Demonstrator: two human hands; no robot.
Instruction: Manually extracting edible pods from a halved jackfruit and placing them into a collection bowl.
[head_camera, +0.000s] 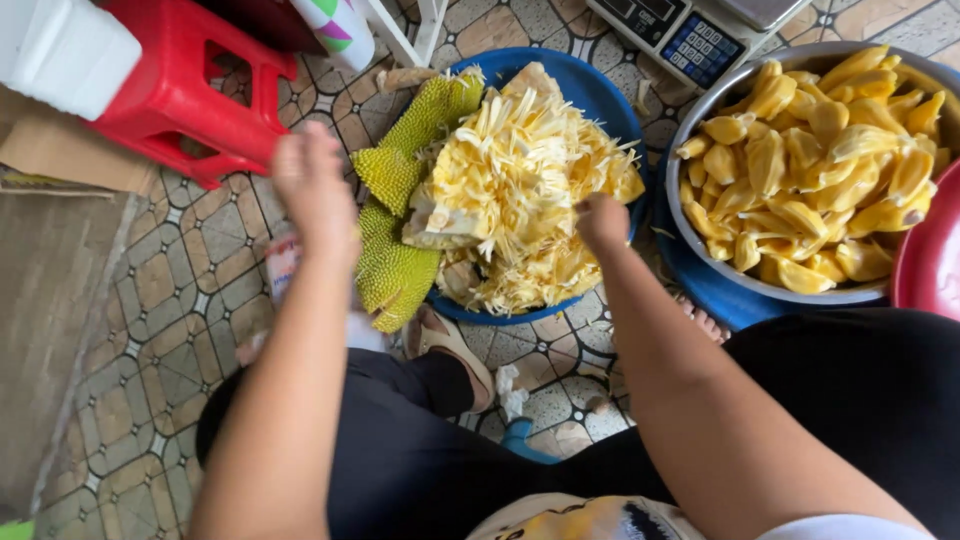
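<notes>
Seen from above, a seated person's right hand (602, 222) is clenched in the jackfruit scraps (510, 190) heaping a blue basin (600, 95). The left hand (315, 190) (blurred, grip unclear) hovers beside the green rind (395, 270). A metal bowl (690, 240) holds yellow pods (820, 160).

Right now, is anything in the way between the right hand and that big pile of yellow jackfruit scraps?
Nothing visible is. The right hand is already at the edge of the pile of jackfruit scraps in the blue basin. The left hand hangs over the tiled floor, beside the green rind.
</notes>
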